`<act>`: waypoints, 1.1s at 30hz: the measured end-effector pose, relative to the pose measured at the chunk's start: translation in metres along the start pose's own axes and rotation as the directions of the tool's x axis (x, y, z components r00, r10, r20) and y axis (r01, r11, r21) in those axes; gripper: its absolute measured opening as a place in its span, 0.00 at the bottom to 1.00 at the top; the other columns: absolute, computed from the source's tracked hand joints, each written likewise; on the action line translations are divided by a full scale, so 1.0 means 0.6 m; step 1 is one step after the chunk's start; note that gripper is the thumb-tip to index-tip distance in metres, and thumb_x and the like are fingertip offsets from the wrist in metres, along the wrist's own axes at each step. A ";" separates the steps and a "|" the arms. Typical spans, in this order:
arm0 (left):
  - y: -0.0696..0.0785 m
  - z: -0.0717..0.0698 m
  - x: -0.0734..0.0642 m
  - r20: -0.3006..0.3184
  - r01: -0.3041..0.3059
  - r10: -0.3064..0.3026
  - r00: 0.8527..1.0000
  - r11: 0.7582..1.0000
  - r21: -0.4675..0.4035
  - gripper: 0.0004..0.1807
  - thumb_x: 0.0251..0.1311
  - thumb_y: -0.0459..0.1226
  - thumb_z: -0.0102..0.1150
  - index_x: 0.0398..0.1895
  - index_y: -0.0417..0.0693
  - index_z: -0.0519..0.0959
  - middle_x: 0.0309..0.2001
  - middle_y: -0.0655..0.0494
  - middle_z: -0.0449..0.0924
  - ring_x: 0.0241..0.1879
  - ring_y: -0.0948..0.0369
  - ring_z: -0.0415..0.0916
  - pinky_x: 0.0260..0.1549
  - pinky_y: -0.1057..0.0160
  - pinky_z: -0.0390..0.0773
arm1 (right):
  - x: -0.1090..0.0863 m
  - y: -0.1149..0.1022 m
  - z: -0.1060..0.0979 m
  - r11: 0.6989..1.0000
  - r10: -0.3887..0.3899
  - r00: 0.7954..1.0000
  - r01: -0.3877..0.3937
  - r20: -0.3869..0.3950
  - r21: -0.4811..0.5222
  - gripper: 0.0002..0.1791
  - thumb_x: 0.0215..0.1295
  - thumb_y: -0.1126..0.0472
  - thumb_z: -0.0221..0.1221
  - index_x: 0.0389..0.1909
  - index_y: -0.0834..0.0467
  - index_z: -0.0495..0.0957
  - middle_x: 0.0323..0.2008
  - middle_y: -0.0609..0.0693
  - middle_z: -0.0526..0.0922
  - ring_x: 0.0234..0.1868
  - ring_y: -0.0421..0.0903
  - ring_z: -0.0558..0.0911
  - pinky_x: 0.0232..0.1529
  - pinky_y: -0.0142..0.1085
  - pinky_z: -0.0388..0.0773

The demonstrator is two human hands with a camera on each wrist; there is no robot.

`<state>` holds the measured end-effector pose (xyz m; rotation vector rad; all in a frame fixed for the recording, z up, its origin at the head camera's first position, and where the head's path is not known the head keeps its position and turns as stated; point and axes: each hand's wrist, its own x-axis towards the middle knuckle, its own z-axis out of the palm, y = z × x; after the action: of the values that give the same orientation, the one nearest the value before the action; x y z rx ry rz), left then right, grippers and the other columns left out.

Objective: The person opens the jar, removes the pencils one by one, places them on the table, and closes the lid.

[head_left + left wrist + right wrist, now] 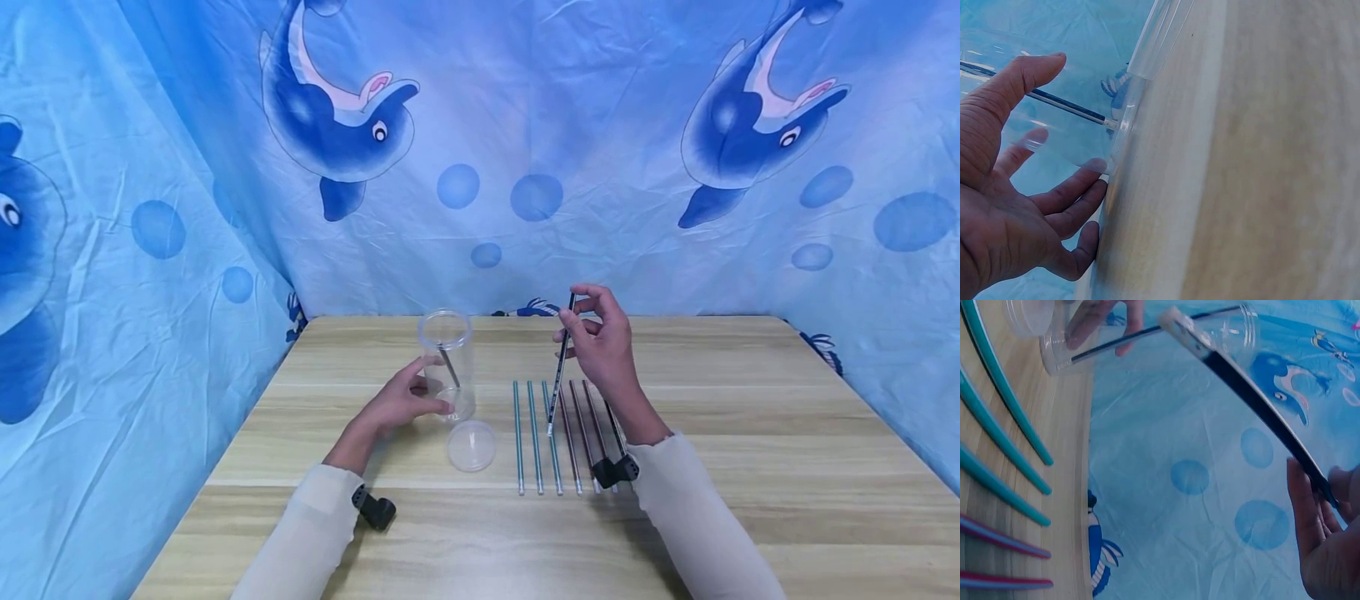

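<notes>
My left hand [401, 400] holds a clear plastic jar [467, 371] low on its side, thumb in front and fingers behind. The jar stands upright and uncapped, with one dark pencil [448, 367] leaning inside; the left wrist view shows that pencil's pale end [1110, 124] at the jar's bottom. To the jar's right, my right hand [606, 346] pinches a black pencil [558, 379] near its upper end, its white-tipped end slanting down over the laid-out pencils. In the right wrist view this black pencil [1260, 406] overlaps the jar [1060, 344].
In front of the jar lies a round clear lid [471, 446]. Side by side on the wooden table [375, 550] are teal pencils [536, 437], dark red pencils [580, 417] and a black pencil [615, 429] partly behind my right wrist. A blue dolphin-print cloth [495, 108] hangs behind the table.
</notes>
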<state>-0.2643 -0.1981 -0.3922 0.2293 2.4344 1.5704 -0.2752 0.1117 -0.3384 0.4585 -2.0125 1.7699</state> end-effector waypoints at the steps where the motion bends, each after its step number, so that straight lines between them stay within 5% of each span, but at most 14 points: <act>1: 0.004 0.000 -0.004 0.002 -0.005 0.005 1.000 1.000 0.001 0.39 0.53 0.34 0.74 0.69 0.50 0.67 0.61 0.33 0.70 0.61 0.38 0.68 0.48 0.47 0.74 | 0.001 0.003 -0.004 1.000 0.015 1.000 -0.015 0.026 -0.011 0.20 0.73 0.64 0.57 0.63 0.59 0.69 0.42 0.57 0.74 0.30 0.55 0.86 0.24 0.40 0.83; 6: 0.010 0.000 -0.008 -0.004 -0.004 0.004 1.000 1.000 0.009 0.40 0.53 0.34 0.74 0.69 0.51 0.67 0.62 0.33 0.69 0.62 0.38 0.66 0.48 0.44 0.74 | 0.005 0.010 -0.023 0.993 0.085 0.990 -0.076 0.112 -0.086 0.20 0.74 0.60 0.57 0.63 0.57 0.68 0.41 0.57 0.74 0.29 0.46 0.86 0.26 0.42 0.84; 11: 0.014 0.001 -0.009 -0.003 0.004 -0.004 1.000 1.000 0.017 0.40 0.53 0.34 0.74 0.70 0.51 0.67 0.64 0.32 0.67 0.64 0.37 0.64 0.49 0.42 0.74 | 0.007 0.020 -0.045 0.979 0.158 0.980 -0.140 0.117 -0.147 0.21 0.74 0.61 0.57 0.64 0.55 0.68 0.42 0.58 0.75 0.28 0.43 0.86 0.27 0.42 0.84; 18: -0.040 0.000 0.028 -0.010 -0.003 0.003 1.000 1.000 0.016 0.42 0.52 0.36 0.75 0.71 0.55 0.65 0.65 0.34 0.66 0.65 0.38 0.64 0.51 0.40 0.72 | 0.003 0.055 -0.081 0.959 0.214 0.967 -0.180 0.140 -0.218 0.21 0.74 0.61 0.56 0.65 0.57 0.68 0.42 0.60 0.74 0.30 0.48 0.86 0.27 0.42 0.84; 24: -0.051 -0.001 0.032 -0.004 -0.026 0.026 1.000 0.999 0.017 0.43 0.51 0.40 0.77 0.70 0.58 0.66 0.64 0.37 0.68 0.63 0.40 0.66 0.48 0.44 0.73 | 0.000 0.096 -0.111 0.936 0.296 0.920 -0.225 0.256 -0.273 0.21 0.74 0.62 0.56 0.64 0.63 0.68 0.43 0.63 0.75 0.35 0.61 0.84 0.28 0.48 0.83; 33: -0.049 -0.004 0.033 0.001 -0.024 0.024 1.000 1.000 0.020 0.42 0.51 0.41 0.77 0.70 0.60 0.67 0.63 0.38 0.68 0.63 0.42 0.66 0.49 0.45 0.73 | -0.001 0.122 -0.141 0.882 0.410 0.847 -0.272 0.339 -0.385 0.17 0.73 0.64 0.58 0.59 0.63 0.71 0.41 0.66 0.77 0.38 0.61 0.81 0.29 0.50 0.82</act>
<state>-0.2841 -0.2075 -0.4203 0.2638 2.4564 1.5563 -0.3036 0.2056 -0.3926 0.4047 -2.7850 1.5730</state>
